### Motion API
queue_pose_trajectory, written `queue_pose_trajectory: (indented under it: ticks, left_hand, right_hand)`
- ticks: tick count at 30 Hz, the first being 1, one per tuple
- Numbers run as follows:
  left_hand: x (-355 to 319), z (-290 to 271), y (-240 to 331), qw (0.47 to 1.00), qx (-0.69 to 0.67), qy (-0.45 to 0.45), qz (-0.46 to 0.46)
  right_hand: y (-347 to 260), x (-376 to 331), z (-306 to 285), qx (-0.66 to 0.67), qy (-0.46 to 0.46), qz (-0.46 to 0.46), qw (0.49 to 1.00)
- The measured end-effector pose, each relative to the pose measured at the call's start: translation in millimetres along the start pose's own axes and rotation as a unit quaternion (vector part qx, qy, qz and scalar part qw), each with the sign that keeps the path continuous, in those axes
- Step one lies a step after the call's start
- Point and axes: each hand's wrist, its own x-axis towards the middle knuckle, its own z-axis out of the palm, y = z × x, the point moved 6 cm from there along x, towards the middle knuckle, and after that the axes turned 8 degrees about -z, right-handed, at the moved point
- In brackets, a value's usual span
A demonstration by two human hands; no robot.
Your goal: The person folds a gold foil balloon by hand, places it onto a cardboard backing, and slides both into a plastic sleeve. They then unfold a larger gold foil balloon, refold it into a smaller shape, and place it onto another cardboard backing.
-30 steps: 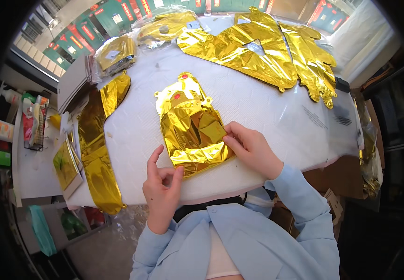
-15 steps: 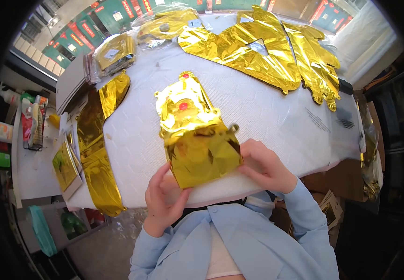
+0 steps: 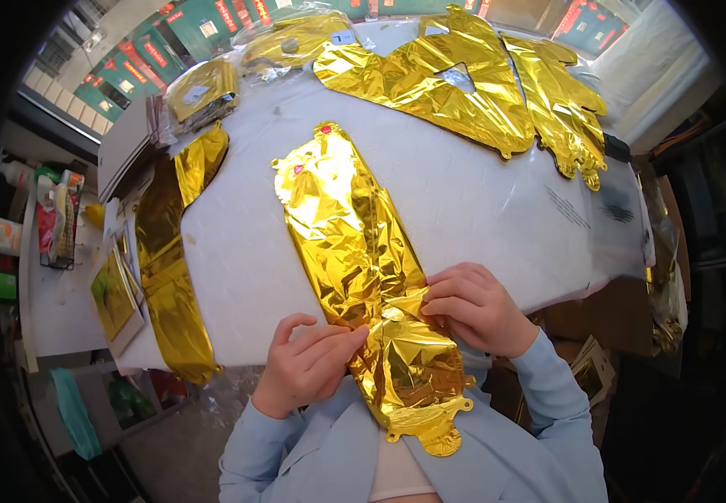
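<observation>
A long gold foil balloon (image 3: 342, 235), flat and uninflated, lies lengthwise before me on the white table, with two small red spots near its far end. Its near end, with scalloped tabs, hangs past the table's edge over my jacket. My left hand (image 3: 312, 365) pinches the balloon's left side near the table edge. At the opposite side, my right hand (image 3: 476, 308) grips the foil between thumb and fingers. Creases cross the foil between both hands.
Another gold foil balloon (image 3: 170, 277) lies at the left of the white table (image 3: 245, 251). Large gold foil balloons (image 3: 430, 80) spread across the far side, beside plastic-bagged ones (image 3: 203, 92). At left a shelf holds bottles (image 3: 2, 235) and a wire basket (image 3: 61, 222). Cardboard boxes (image 3: 598, 314) stand below right.
The balloon's folded near part has been opened out toward me, so it now reaches over the table edge. My hands have shifted to grip its sides.
</observation>
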Motion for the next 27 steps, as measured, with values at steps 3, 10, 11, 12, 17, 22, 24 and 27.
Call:
queue_pose_trajectory:
  ticks: [3, 10, 11, 12, 17, 22, 24, 27]
  left_hand:
    - [-2, 3, 5, 1.000, 0.006, 0.004, -0.006]
    - [-20, 11, 1, 0.998, -0.034, 0.051, -0.027]
    - [-19, 11, 1, 0.998, -0.033, 0.051, -0.026]
    - [-18, 10, 2, 0.999, -0.021, 0.046, -0.019]
    - [-17, 10, 6, 0.998, 0.012, 0.052, -0.020]
    - [-20, 12, 3, 0.996, 0.005, 0.070, -0.061]
    - [-22, 14, -4, 0.992, -0.019, 0.076, -0.098]
    - [-19, 12, -1, 0.991, -0.021, 0.087, -0.095]
  right_hand:
    - [-7, -2, -1, -0.013, 0.004, -0.011, 1.000]
    - [-12, -9, -1, -0.038, -0.025, -0.044, 0.998]
    - [-12, -9, -2, -0.039, -0.024, -0.045, 0.998]
    - [-12, -8, -1, -0.040, -0.031, -0.045, 0.998]
    - [-9, -9, 1, -0.028, -0.048, -0.040, 0.998]
    - [1, -6, 2, -0.008, -0.025, 0.025, 0.999]
    - [3, -4, 3, -0.007, -0.010, 0.051, 0.999]
    - [4, -1, 3, 0.016, 0.024, 0.075, 0.997]
